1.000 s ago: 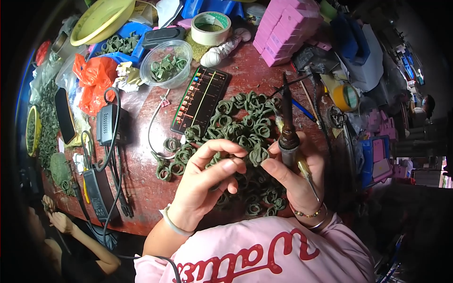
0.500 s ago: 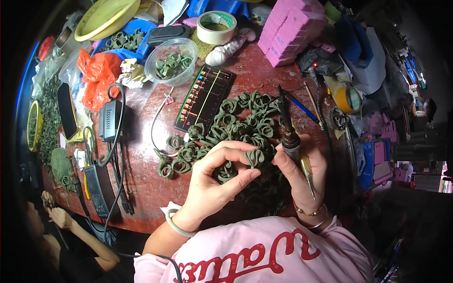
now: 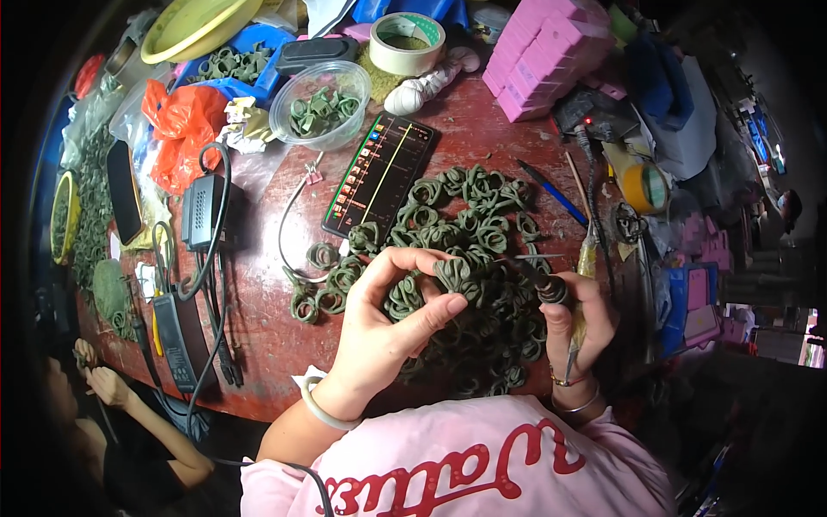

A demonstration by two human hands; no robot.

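Observation:
In my left hand (image 3: 388,323) a dark green ring with a ridged, fan-like top (image 3: 457,276) is pinched between thumb and fingers. My right hand (image 3: 587,323) grips a dark pen-shaped tool like a soldering iron (image 3: 551,291), its tip pointing left toward that ring, a small gap apart. A slim tool with a yellowish handle (image 3: 587,258) is also tucked in the right hand, its thin point hanging toward the wrist. Under and beyond both hands lies a heap of similar green rings (image 3: 444,215).
A phone (image 3: 379,177) lies beyond the heap, near a clear tub of green pieces (image 3: 320,108). Black power adapters with cables (image 3: 185,345) are at left. A blue pen (image 3: 551,191), yellow tape roll (image 3: 643,188) and pink foam blocks (image 3: 547,56) stand right. Another person's hands (image 3: 105,383) show lower left.
The iron in my right hand has swung from pointing away to pointing left toward the held ring. My right hand moved slightly right and down; the left keeps its ring, now turned a little.

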